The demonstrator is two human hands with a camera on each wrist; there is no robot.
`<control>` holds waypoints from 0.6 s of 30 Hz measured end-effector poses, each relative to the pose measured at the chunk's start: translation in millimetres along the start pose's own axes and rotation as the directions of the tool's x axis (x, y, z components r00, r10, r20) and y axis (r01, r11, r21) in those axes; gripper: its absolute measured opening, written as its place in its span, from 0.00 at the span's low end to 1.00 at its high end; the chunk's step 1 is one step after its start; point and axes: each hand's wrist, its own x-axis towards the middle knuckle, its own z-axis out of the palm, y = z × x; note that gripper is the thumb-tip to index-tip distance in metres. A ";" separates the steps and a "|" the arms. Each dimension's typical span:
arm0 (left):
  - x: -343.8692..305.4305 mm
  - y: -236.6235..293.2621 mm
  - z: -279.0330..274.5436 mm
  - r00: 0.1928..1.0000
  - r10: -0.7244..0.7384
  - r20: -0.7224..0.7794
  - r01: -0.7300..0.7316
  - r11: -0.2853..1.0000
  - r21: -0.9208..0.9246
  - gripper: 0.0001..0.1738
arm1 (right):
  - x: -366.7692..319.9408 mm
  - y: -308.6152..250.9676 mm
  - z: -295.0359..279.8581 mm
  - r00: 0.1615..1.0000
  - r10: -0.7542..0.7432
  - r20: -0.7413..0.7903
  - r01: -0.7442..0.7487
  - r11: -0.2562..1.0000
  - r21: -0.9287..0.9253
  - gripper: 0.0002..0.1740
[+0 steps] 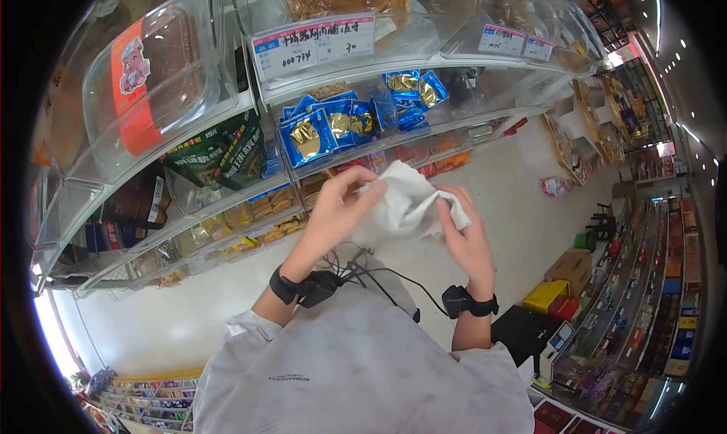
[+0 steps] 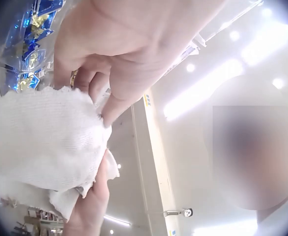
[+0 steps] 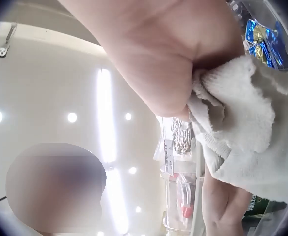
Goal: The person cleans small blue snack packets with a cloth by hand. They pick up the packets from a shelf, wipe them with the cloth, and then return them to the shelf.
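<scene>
A crumpled white cloth (image 1: 405, 199) hangs in the air between both hands, in front of the shelves. My left hand (image 1: 342, 210) pinches its left edge between thumb and fingers; the left wrist view shows this hand (image 2: 129, 49) above the cloth (image 2: 40, 137). On the other side, my right hand (image 1: 466, 241) grips a bunched part with thumb and fingers. In the right wrist view the cloth (image 3: 247, 113) comes out from under the right hand (image 3: 168, 54), its fingertips hidden by folds.
Clear bins with blue and gold packets (image 1: 329, 131) stand just beyond the hands. Green bags (image 1: 219, 157) and a plastic box with an orange label (image 1: 140, 78) are at the left. A price card (image 1: 314, 46) is on the upper shelf edge. Cartons (image 1: 568, 271) stand at the right.
</scene>
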 end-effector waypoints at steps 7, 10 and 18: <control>-2.8 17.9 14.8 0.975 0.012 -0.223 -0.075 0.958 -0.278 0.17 | -11.1 40.0 -18.4 0.967 -0.006 -0.256 0.010 1.000 0.016 0.12; 3.8 12.1 22.6 0.950 0.001 -0.313 -0.093 0.956 -0.280 0.20 | -14.1 43.7 -33.0 0.950 -0.030 -0.312 0.029 1.000 -0.005 0.10; 18.7 9.4 60.5 0.937 0.106 -0.334 -0.166 0.974 -0.156 0.23 | -29.0 66.5 -53.6 0.930 0.001 -0.367 0.124 0.941 0.316 0.07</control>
